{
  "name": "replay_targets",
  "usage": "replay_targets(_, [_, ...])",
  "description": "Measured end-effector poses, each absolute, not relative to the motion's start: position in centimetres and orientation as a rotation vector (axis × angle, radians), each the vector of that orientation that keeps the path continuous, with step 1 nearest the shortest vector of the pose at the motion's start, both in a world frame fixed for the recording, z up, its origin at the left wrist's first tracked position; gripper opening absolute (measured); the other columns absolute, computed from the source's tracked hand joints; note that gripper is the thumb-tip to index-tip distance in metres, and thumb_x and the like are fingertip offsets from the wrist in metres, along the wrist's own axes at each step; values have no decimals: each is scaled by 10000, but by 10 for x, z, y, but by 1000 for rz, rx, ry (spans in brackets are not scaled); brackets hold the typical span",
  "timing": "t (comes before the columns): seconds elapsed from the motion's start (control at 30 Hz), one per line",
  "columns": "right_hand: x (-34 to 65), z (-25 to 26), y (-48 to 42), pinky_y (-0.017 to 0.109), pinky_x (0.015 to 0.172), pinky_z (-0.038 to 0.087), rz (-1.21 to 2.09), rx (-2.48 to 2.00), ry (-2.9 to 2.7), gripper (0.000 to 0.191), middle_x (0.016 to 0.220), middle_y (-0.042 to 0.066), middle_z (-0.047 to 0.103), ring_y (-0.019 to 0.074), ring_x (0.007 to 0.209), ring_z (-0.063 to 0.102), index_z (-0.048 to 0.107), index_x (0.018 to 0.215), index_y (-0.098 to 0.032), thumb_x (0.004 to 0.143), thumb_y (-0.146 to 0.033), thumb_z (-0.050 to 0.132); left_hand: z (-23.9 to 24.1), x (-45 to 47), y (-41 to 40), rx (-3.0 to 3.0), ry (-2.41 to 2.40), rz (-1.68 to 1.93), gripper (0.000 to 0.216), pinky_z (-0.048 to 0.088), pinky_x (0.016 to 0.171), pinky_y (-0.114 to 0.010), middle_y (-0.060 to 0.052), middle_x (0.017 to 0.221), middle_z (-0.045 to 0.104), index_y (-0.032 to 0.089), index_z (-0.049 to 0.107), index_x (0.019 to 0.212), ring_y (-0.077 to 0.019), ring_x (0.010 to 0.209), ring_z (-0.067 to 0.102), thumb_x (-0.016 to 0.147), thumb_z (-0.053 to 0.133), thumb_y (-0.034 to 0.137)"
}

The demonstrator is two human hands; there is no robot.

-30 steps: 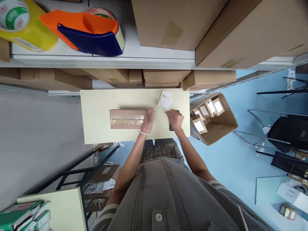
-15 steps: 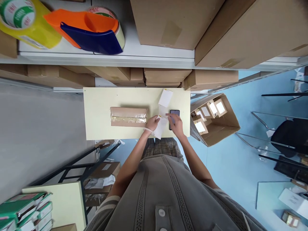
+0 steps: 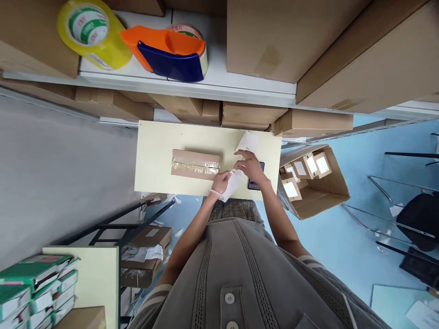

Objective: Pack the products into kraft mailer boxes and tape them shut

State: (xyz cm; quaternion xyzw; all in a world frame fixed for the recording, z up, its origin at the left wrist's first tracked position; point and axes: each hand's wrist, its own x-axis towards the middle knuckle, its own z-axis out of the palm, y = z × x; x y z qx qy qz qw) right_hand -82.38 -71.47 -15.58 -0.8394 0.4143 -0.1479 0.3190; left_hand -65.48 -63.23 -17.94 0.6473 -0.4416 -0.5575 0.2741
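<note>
A long brown cardboard parcel (image 3: pixel 195 164) sealed with clear tape lies on the pale yellow table (image 3: pixel 157 155). Just right of it a strip of white labels (image 3: pixel 246 142) runs from the table's far edge toward me. My left hand (image 3: pixel 221 182) pinches the near end of the strip beside the parcel's right end. My right hand (image 3: pixel 249 165) is closed on the strip a little farther up. A dark phone (image 3: pixel 256 183) lies on the table, partly under my right hand.
An open carton (image 3: pixel 318 192) with several small labelled boxes stands on the blue floor at the right. On the shelf above sit a yellow tape roll (image 3: pixel 92 34), an orange and blue tape dispenser (image 3: pixel 168 52) and large cartons (image 3: pixel 267 36). Green packs (image 3: pixel 30 285) are stacked at lower left.
My left hand left the parcel and took the near end of the label strip. My right hand moved off the phone up onto the strip. The view shifted, so everything sits farther right.
</note>
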Motion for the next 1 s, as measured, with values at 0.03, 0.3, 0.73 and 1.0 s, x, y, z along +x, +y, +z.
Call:
replay_targets(0.03, [-827, -155, -716, 478, 1066, 370, -444, -2184, 1123, 189, 1275, 32, 599, 271, 1257, 488, 755, 781, -276, 889, -226, 608, -179, -656, -634, 1731, -1109, -1526, 287, 400, 580, -228, 15, 587, 592, 174, 645, 689, -140, 602, 512, 842, 523, 383])
replay_targets(0.3, [-857, -130, -730, 458, 1051, 416, -777, -1927, 1430, 193, 1266, 37, 580, 259, 1178, 541, 767, 880, -303, 906, -313, 576, -163, -630, -637, 1707, -775, -1561, 373, 372, 570, -238, 18, 594, 576, 169, 604, 643, -126, 590, 473, 721, 636, 531])
replay_targets(0.73, [-773, -67, -666, 410, 946, 489, -960, -1660, 1408, 286, 1117, 85, 672, 236, 1041, 631, 639, 1131, -245, 889, -377, 565, -82, -596, -640, 1379, -633, -1503, 524, 467, 650, -252, -20, 753, 708, 154, 709, 874, -166, 728, 631, 680, 709, 641])
replay_targets(1.0, [-739, -40, -643, 328, 744, 520, -896, -1277, 1251, 330, 814, 30, 721, 198, 770, 679, 661, 958, -228, 815, -522, 620, -46, -575, -647, 1244, -372, -1334, 660, 516, 621, -284, -70, 815, 736, 141, 674, 968, -192, 707, 686, 620, 730, 699])
